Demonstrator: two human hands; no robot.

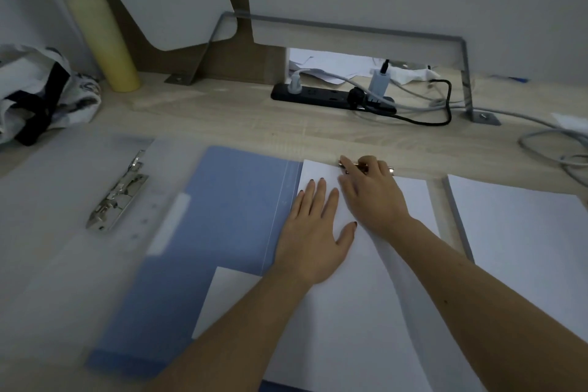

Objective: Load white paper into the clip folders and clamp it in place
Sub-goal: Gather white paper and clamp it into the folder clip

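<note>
A blue clip folder [229,207] lies open on the desk. White paper [356,312] covers its right half. My left hand [313,232] presses flat on the paper's left side, fingers straight. At the paper's far edge my right hand [372,191] curls its fingers over the folder's metal clip [393,170], which is mostly hidden under them. A translucent folder [63,232] lies open at the left with its metal clamp [119,192] exposed. A stack of white paper [525,239] sits at the right.
A black power strip [331,97] with plugs and trailing cables runs along the back of the desk. A yellow roll [101,32] leans at the back left, beside a patterned bag [41,92]. A grey metal bracket [466,73] stands behind the strip.
</note>
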